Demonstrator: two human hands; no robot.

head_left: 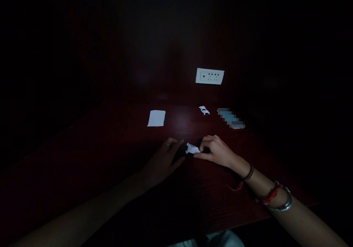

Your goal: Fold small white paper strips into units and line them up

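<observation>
Dark red with a visible wood grain, the table spreads out before you; use the folded paper lying on it as the reference for all positions. A pale patch of cloth shows below the table's near edge, on your side of the folded paper.

Your right hand is at the right end of the folded paper; its thumb and index finger are closed to a narrow pinch on that end. Your left hand is just to the left of the folded paper, apart from it, thumb and index finger spread wide with nothing between them.

Beyond the folded paper and to its right lies a flat, slim object; its surface is pixelated, so treat it as probably a phone. A white socket plate is mounted on the dark wall, farther beyond the folded paper and slightly right. A set of white sheets lies beyond the folded paper and to its left.

On your right arm, to the right of the folded paper, are a silver bangle, a red bracelet and a dark cord. Small folded pieces lie beyond the folded paper, slightly right. Your left hand carries a thin ring.
</observation>
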